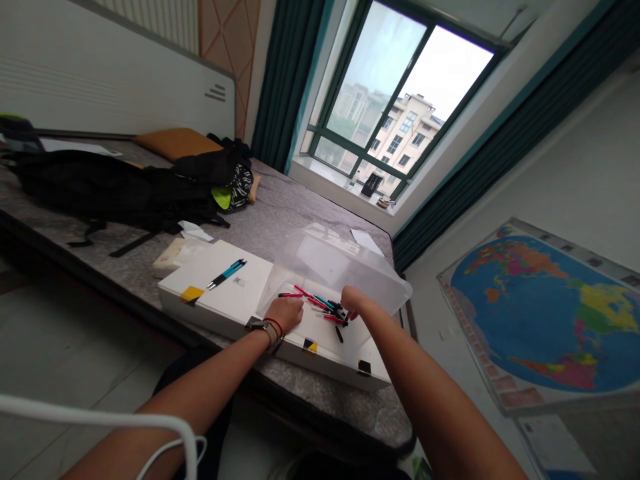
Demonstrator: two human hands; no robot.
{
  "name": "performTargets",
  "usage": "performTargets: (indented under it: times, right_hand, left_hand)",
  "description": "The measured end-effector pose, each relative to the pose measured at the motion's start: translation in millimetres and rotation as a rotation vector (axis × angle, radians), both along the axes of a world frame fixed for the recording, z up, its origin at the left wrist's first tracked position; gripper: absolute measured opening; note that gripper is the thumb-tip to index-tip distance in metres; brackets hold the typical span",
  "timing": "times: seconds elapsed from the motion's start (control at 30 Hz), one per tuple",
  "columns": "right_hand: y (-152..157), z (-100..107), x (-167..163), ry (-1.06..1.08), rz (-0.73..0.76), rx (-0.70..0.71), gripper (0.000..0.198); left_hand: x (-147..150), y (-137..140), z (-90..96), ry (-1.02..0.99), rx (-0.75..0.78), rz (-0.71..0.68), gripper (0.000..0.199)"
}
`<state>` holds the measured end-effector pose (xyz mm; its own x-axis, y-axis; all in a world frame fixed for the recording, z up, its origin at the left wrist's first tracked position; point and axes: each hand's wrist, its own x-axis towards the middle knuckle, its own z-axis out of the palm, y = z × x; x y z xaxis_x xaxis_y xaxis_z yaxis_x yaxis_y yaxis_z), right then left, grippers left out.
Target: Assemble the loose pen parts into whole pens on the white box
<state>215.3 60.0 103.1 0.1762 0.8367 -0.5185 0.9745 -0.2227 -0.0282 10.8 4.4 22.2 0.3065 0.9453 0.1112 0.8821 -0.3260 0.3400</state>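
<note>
Daylight comes through a wide window (400, 80), green curtains (290, 80) to either side, a world map (550, 307) on the right-hand wall, and across the middle stretches a bed (300, 187) with a grey cover. Black bag (90, 190) sprawled over on the left! Nearer me, a white box (215, 257) lies along the bed's edge, yellow and black tape on its front, and towards its right part a clear plastic tub (340, 260) raises a cloudy wall behind the action.

Now my hands: left grip (286, 313) curled low at the pile's left side, fingers tucked from view, so no telling what it has hold of. Right grip (353, 302) in from the other side, fingers bent down and drawn together; whether a pen is pinched there, I can't tell.

And the pile of pens (325, 305), red, turquoise and black, sits right between the two! Most run lengthwise from far left to near right, their crowded right ends just under my right grip, the nearer hand. Two turquoise pens (227, 273) lie apart on the box, well left. Smallest of all, a short black pen (339, 335) on the pile's near side, pointing roughly my way.
</note>
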Motion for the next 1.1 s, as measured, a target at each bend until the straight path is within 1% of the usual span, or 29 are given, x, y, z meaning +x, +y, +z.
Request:
performTargets:
  times: [0.1,0.23,0.33,0.4,0.47,0.6,0.67,0.73,0.87,0.93,1.0,1.1]
  right_hand:
    - [-1,-5,0,0.033,-0.001,0.002,0.029]
    - [-3,-9,-1,0.060,0.073,-0.002,0.033]
    - [-4,-9,-2,0.036,0.125,-0.007,0.035]
    - [-4,-8,-2,0.006,0.177,-0.007,0.033]
    - [-5,-5,-2,-0.041,0.254,0.042,0.028]
    - [-7,-2,-10,-0.159,0.489,0.220,0.025]
    - [-9,-4,-17,-0.172,0.551,0.269,0.024]
    - [-10,-10,-24,-0.161,0.541,0.284,0.025]
    - [-9,-20,-33,-0.131,0.438,0.258,0.026]
    - [-9,-23,-34,-0.117,0.418,0.264,0.025]
    - [-9,-23,-33,-0.086,0.404,0.312,0.023]
    - [-9,-20,-32,0.051,0.328,0.455,0.020]
  left_hand:
    - [0,0,-0.7,0.000,0.018,-0.003,0.029]
    - [1,0,-1.9,0.004,0.020,0.001,0.029]
    - [1,0,-1.9,0.005,0.010,0.003,0.029]
    - [1,-1,-1.6,0.005,0.000,0.004,0.029]
    - [1,-1,-1.6,0.006,0.001,0.002,0.029]
    - [1,-1,-2.8,0.013,0.019,0.003,0.029]
    - [1,0,-3.9,0.013,0.021,0.004,0.029]
    - [0,0,-5.1,0.014,0.021,0.003,0.028]
    - [0,1,-7.6,0.010,0.033,-0.001,0.028]
    - [1,2,-8.5,0.007,0.032,0.003,0.028]
    - [0,2,-8.9,-0.003,0.029,0.006,0.028]
    - [0,1,-7.9,-0.035,0.029,0.007,0.027]
